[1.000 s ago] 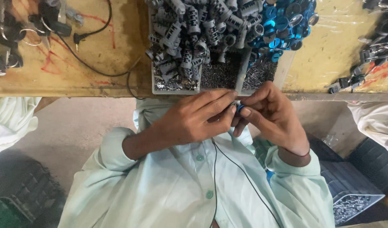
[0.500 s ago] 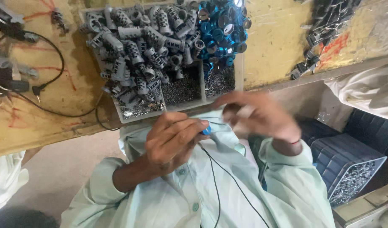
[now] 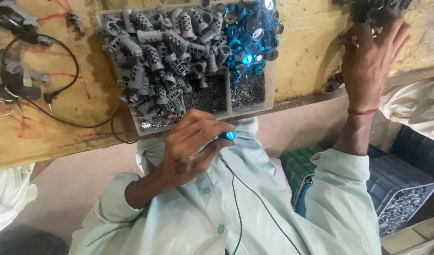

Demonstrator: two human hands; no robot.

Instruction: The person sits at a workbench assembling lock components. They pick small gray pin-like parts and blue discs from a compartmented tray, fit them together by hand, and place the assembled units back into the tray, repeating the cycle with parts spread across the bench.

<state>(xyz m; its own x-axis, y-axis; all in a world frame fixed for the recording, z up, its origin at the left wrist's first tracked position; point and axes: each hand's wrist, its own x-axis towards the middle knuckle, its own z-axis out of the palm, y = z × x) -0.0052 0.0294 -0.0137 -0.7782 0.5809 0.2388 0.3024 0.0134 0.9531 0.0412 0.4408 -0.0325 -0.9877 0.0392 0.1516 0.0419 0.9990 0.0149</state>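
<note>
The left hand (image 3: pixel 191 146) sits close to the chest, fingers clamped on a small blue cap (image 3: pixel 229 135) with a thin black wire (image 3: pixel 240 198) trailing down the shirt. The right hand (image 3: pixel 370 61) reaches far out over the tabletop (image 3: pixel 311 47), fingers spread on a dark pile of parts (image 3: pixel 375 9). Between them a clear tray (image 3: pixel 269 101) holds grey plastic pieces (image 3: pixel 155 56), blue caps (image 3: pixel 250 33) and small metal bits.

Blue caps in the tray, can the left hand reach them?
Probably yes. The left hand sits just below the open tray, and nothing covers the blue caps. But it is pinching a small blue-tipped piece.
</note>
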